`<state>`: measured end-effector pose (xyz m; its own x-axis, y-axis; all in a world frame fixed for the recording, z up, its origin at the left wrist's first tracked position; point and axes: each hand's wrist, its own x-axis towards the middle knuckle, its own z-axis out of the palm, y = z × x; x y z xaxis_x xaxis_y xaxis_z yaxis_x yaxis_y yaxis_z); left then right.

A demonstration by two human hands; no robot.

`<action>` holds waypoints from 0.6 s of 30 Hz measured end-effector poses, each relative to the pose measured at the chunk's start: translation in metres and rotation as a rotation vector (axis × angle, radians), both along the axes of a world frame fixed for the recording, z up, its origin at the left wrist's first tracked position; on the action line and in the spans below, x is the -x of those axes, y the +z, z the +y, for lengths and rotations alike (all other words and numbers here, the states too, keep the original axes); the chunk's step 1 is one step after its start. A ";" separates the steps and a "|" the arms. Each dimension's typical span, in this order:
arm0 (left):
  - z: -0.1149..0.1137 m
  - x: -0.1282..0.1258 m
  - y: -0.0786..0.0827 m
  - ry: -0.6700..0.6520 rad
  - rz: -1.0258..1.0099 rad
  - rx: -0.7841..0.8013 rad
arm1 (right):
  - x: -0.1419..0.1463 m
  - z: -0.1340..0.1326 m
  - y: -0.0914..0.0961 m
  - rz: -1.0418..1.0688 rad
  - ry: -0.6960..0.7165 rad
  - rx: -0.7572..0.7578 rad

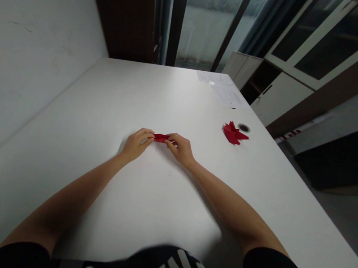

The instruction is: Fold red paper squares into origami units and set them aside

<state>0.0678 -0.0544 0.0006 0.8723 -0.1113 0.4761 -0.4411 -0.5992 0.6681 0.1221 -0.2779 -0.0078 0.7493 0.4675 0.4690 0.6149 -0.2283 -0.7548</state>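
Observation:
A small folded piece of red paper point(161, 138) lies on the white table point(108, 109) between my two hands. My left hand point(136, 143) pinches its left end with curled fingers. My right hand point(180, 148) pinches its right end the same way. Most of the paper is hidden under my fingertips. A finished red folded paper shape point(234, 133) with pointed tips lies apart on the table, to the right and farther back.
A round cable hole point(244, 128) sits in the table just behind the red folded shape. White sheets of paper point(222, 88) lie at the far right end. A white wall runs along the left side; cabinets stand off the right edge.

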 end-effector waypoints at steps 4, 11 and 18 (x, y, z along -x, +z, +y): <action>0.000 0.000 0.002 0.027 0.032 -0.005 | 0.000 0.002 -0.003 0.135 0.008 -0.069; -0.004 0.003 0.002 0.105 0.076 -0.033 | -0.003 0.008 -0.011 0.332 0.037 -0.229; -0.005 0.007 0.002 0.040 0.086 0.065 | -0.003 0.009 -0.008 0.371 0.026 -0.305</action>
